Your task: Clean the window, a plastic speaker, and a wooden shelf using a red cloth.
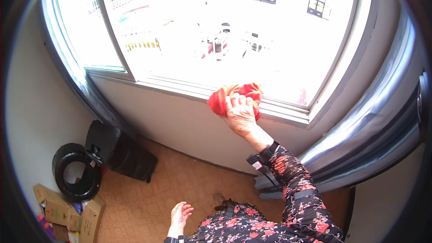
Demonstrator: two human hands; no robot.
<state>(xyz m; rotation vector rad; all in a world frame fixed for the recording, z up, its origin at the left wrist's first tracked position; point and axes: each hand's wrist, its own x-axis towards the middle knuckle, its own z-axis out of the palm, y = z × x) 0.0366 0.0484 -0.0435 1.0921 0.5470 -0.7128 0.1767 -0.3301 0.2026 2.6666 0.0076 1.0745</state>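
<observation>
A bunched red cloth lies against the bottom rail of the window frame. My right hand reaches forward and grips it, fingers bent over the fabric. Part of the cloth is hidden under the palm. Low in the view, my left hand hangs over the floor beside my floral clothing, with fingers loosely curled and apart, and nothing shows in it.
Grey-blue curtains hang at the right, with another curtain at the left. A black wheeled speaker-like case, a black tyre and cardboard boxes stand at the left on the brown floor.
</observation>
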